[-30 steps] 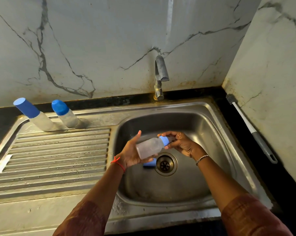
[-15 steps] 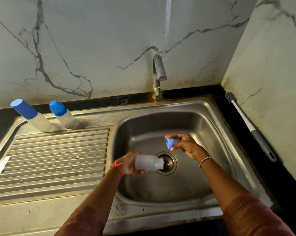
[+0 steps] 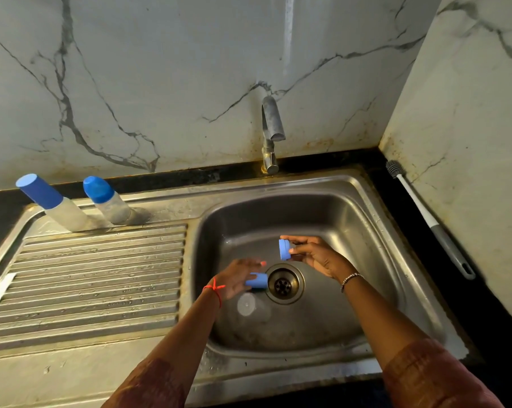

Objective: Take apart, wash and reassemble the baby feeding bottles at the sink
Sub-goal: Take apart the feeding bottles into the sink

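Blue collar [image 3: 284, 250] in right hand [image 3: 318, 256] — axis level, mouth leftward

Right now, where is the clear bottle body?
Head view: the clear bottle body lies on the sink floor, front-left of the drain, close to the blue cap and the left hand.

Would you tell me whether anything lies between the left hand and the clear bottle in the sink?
Nothing visible does. The bottle lies bare on the sink floor right by the left hand; the blue cap sits beside the drain, off that path.
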